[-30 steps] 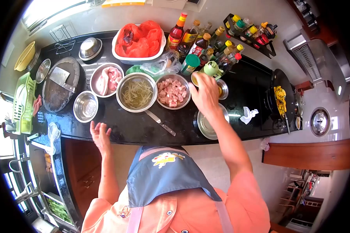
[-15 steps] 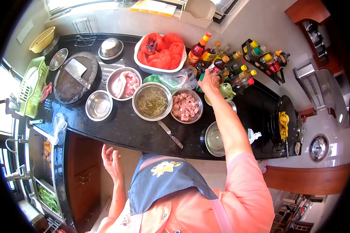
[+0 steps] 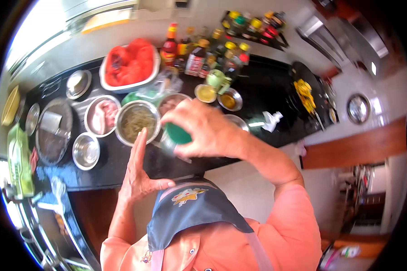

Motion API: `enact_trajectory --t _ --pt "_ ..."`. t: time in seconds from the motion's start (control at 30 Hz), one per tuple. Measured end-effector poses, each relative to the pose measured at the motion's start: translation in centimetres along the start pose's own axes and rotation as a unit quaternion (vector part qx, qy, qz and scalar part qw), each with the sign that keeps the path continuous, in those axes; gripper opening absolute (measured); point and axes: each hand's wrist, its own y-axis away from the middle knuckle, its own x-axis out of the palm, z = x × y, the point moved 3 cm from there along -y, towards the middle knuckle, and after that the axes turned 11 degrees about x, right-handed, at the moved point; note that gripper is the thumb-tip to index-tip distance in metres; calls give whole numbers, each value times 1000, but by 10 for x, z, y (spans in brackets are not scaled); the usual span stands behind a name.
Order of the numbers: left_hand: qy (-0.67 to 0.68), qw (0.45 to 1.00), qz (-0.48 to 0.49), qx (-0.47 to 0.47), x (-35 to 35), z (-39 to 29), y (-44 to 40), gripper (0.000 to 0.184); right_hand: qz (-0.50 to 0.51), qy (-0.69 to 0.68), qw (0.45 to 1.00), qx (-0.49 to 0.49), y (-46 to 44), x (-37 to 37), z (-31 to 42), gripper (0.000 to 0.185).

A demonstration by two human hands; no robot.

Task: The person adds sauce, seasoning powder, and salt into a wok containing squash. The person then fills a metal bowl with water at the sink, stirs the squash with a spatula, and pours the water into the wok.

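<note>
My right hand [image 3: 208,128] grips a jar with a green lid [image 3: 178,133], its fingers around the lid; the clear body below is blurred. To the left, my left hand [image 3: 138,174] is raised with thumb and fingers apart, holding nothing. Its fingertips overlap the near rim of a steel bowl of pale shredded strips in liquid [image 3: 138,122]. Behind my right hand, a bowl of diced meat [image 3: 169,103] is partly hidden. A bowl with a larger piece of raw meat [image 3: 103,116] stands farther left.
A steel bowl [image 3: 86,151] and a cleaver [image 3: 50,122] on a round chopping board [image 3: 54,144] lie left. At the back are a basin with red bags [image 3: 130,67] and several sauce bottles [image 3: 196,58]. A wok with yellow food [image 3: 305,95] sits right.
My right hand has brought the green-lidded jar from among the bottles toward my body. My left hand has moved up and right toward it. The camera view has shifted right.
</note>
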Motion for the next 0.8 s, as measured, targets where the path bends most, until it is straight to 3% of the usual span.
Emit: enact_trajectory --t 0.03,0.13,0.27,0.33,0.37,0.47,0.5,0.63,0.73,0.8 --pt "53 995 84 -16 11 9 -7 141 17 -46 999 -15 14 6 9 63" --pt "291 918 253 -91 51 0 -21 121 44 -110 993 1 59 9 27 65" --pt "389 887 192 -160 110 -26 -11 86 38 -115 991 48 118 -9 5 67" --pt "356 895 192 -187 145 -26 -7 75 -55 19 998 31 152 -24 -2 65" --pt "321 905 196 -197 163 -33 -5 69 -32 55 998 22 169 -27 -10 59" --pt "205 927 228 -216 215 -68 -12 82 160 20 979 125 221 -33 -37 54" --pt "201 932 214 -213 236 -78 -12 77 103 39 990 88 242 -34 -47 47" --pt "112 948 216 -205 308 -106 -13 67 38 72 992 95 317 -42 -82 40" --pt "79 954 228 -179 350 -118 -17 65 -30 55 995 77 359 -55 -104 44" --pt "62 953 237 -177 372 -131 -22 67 14 34 994 99 380 -68 -117 50"
